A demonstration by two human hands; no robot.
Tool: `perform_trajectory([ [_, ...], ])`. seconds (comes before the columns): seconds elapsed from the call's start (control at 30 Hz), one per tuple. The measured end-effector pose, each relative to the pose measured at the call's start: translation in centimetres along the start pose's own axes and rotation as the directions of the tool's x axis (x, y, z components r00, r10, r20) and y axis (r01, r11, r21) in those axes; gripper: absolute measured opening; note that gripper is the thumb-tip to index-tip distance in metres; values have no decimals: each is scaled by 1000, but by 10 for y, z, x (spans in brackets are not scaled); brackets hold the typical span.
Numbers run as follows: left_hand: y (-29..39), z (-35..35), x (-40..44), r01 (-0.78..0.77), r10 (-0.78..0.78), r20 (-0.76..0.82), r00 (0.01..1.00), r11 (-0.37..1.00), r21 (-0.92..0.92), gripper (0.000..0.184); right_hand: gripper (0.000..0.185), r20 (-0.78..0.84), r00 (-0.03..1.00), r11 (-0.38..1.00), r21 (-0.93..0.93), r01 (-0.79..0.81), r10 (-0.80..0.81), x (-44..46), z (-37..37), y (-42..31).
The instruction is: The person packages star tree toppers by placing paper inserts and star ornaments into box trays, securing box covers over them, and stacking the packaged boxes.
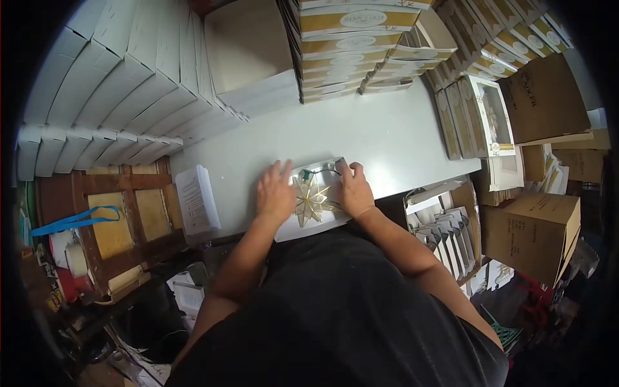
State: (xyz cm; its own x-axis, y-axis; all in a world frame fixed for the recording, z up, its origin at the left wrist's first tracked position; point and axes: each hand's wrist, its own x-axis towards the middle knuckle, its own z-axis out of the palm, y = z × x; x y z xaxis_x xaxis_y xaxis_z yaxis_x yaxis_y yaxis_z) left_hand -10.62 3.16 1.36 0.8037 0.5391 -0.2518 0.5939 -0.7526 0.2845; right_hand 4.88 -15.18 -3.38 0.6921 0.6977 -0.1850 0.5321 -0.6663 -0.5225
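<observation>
A gold-edged star with clear panels (pixel 311 202) lies in a shallow white tray (pixel 298 232) at the table's front edge. Near the tray's far side sits a small green piece (pixel 305 175), and a dark cord (pixel 327 171) runs from it toward my right hand. My left hand (pixel 276 195) is open, its fingers spread along the tray's left side beside the star. At the right end of the tray, my right hand (pixel 356 191) has its fingers curled over the corner and the cord. What those fingers pinch is hidden.
White cartons (pixel 138 71) line the back left, and gold-and-white boxes (pixel 351 45) are stacked behind. A stack of printed papers (pixel 196 200) lies at left. To the right stand a windowed box (pixel 493 116), a brown carton (pixel 532 226) and an open carton of packed items (pixel 445 238).
</observation>
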Motion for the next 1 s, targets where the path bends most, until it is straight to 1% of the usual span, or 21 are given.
perform_trajectory([
  [0.03,4,15,-4,-2,2,-4,1000,1000,-2,71,54,30,999,992,-120,45,-42,-1,0,2],
  [0.1,1,54,-10,-118,177,-249,952,965,236,67,47,90,989,927,-346,145,-121,10,-3,1],
  [0.13,1,52,-11,-121,183,-255,950,963,239,67,47,80,989,927,-346,143,-122,16,-9,-1],
  [0.2,-1,50,-21,-147,225,-280,933,950,275,63,42,2,983,983,0,183,-183,18,-22,1],
  [0.27,-5,47,-32,-158,253,-301,919,939,305,59,39,-81,973,910,342,232,-218,16,-32,1],
  [0.3,-8,46,-33,-153,247,-302,921,941,302,59,39,-77,972,910,342,235,-222,17,-28,7],
  [0.33,-10,45,-33,-185,241,-242,940,955,232,56,38,-54,998,876,482,1,29,18,-23,13],
  [0.37,-12,45,-32,-213,240,-181,954,964,157,53,38,4,962,768,602,-221,275,18,-14,25],
  [0.4,-13,44,-31,-235,244,-120,962,969,79,50,37,93,866,593,692,-411,492,18,-9,32],
  [0.43,-14,44,-29,-249,249,-60,967,968,0,47,37,207,720,369,747,-554,663,19,-4,39],
  [0.47,-15,40,-21,-244,243,-66,968,970,-1,47,37,206,725,375,745,-552,657,22,-10,31],
  [0.53,-19,20,15,-213,207,80,975,974,80,41,38,-40,834,642,658,-392,551,32,-28,19],
  [0.6,-21,4,28,-183,146,227,963,972,150,36,40,-251,897,850,483,-209,364,34,-47,6],
  [0.63,-19,-1,26,-166,134,213,968,976,143,36,41,-342,910,925,367,-101,235,38,-59,0],
  [0.7,-14,-13,21,-315,329,-71,942,936,160,28,42,-474,879,988,103,118,-56,31,-86,-10],
  [0.77,-13,-23,10,-438,496,-322,807,867,237,20,43,-523,780,939,-168,301,-344,30,-102,-30],
  [0.8,-16,-29,4,-430,491,-322,810,869,245,20,43,-524,778,937,-161,310,-347,33,-105,-35],
  [0.87,-17,-41,-2,-452,533,-374,759,844,288,19,41,-139,949,948,108,299,-283,42,-112,-42],
  [0.9,-13,-45,-3,-466,556,-402,728,831,305,19,40,72,961,942,227,246,-268,45,-118,-42],
  [0.93,-9,-49,-6,-477,575,-432,695,818,321,18,40,281,922,929,328,170,-267,46,-124,-42],
  [1.0,0,-63,-17,-480,572,-491,657,819,313,19,38,221,934,914,359,190,-281,45,-131,-47],
])
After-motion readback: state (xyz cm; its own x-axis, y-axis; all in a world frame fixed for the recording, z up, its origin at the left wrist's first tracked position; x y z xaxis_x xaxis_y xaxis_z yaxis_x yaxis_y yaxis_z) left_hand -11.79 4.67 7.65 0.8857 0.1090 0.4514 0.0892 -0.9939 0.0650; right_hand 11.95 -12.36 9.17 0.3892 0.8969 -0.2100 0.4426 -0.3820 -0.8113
